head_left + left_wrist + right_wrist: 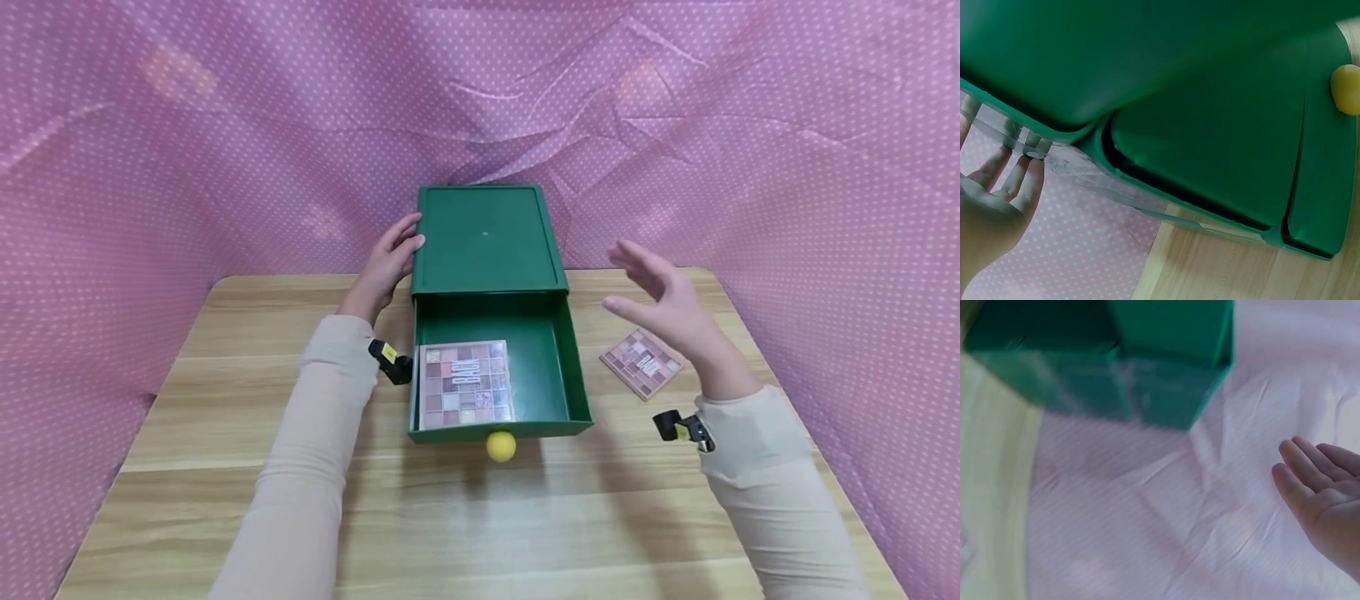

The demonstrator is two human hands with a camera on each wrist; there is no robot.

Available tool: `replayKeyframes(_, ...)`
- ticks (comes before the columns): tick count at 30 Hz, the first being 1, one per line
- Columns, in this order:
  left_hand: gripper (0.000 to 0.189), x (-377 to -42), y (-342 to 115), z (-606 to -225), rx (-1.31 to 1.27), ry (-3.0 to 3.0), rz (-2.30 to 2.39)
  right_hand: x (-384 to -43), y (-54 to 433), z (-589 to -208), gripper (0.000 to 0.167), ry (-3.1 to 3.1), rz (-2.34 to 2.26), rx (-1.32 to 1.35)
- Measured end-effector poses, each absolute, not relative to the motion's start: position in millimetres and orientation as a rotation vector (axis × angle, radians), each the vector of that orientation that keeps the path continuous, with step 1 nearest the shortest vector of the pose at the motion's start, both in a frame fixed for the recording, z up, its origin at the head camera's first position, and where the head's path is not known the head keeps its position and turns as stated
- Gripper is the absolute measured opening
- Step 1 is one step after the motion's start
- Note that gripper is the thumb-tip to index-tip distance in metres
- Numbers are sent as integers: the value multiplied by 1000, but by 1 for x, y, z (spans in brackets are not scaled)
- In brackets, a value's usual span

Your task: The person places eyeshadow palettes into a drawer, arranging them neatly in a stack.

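A green drawer box [483,237] stands on the table with its drawer [540,367] pulled out toward me. A yellow ball-shaped knob [501,447] is on the drawer's front. Inside, at the left, lies a large eyeshadow palette [465,385] with "RACK" on its cover. My left hand [386,268] rests its fingertips against the box's left side, which looks clear in the left wrist view. My right hand [667,304], fingers spread and holding nothing, hovers right of the box. Just below it in the head view, a smaller eyeshadow palette [642,363] lies on the table.
The wooden table [225,492] reaches under both forearms. Pink polka-dot cloth [300,125] hangs behind and at both sides, close behind the box. A small black camera [390,362] is strapped to the left wrist, another camera [682,428] to the right.
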State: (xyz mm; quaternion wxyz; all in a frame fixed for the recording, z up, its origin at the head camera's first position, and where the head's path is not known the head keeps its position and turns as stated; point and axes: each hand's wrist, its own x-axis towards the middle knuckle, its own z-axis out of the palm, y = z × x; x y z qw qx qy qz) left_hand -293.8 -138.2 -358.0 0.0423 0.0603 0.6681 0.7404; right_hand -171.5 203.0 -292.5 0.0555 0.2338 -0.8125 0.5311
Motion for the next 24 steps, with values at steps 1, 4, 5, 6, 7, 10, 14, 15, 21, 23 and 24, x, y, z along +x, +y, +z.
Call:
replayKeyframes(1,44,-293,-138,-358,184,2044,2265,-173,209,-296,67,-2456,1619,673)
replayKeyframes(4,44,-293,-138,-358,183,2050,2261,-176,225,-306,69,-2481,1615,534)
replayKeyframes(5,44,-293,-138,-358,184,2049,2262,-177,230,-309,71,-2498,1613,485)
replayKeyframes(6,44,-292,-138,-358,185,2047,2263,-178,235,-313,73,-2517,1607,436)
replayKeyframes(7,44,-292,-138,-358,187,2047,2264,-179,240,-317,75,-2542,1597,383)
replayKeyframes(10,44,-292,-138,-358,187,2041,2266,-181,252,-329,80,-2599,1572,244)
replayKeyframes(14,44,-293,-138,-358,181,2042,2262,-184,266,-346,86,-2659,1537,112)
replayKeyframes(15,44,-293,-138,-358,179,2045,2261,-185,270,-351,88,-2676,1529,85)
replayKeyframes(21,45,-294,-139,-358,173,2051,2259,-189,286,-379,98,-2782,1474,-71)
replayKeyframes(23,45,-295,-139,-358,169,2047,2260,-191,290,-388,100,-2813,1447,-102)
replayKeyframes(24,45,-295,-139,-358,168,2047,2260,-192,292,-392,101,-2835,1428,-111)
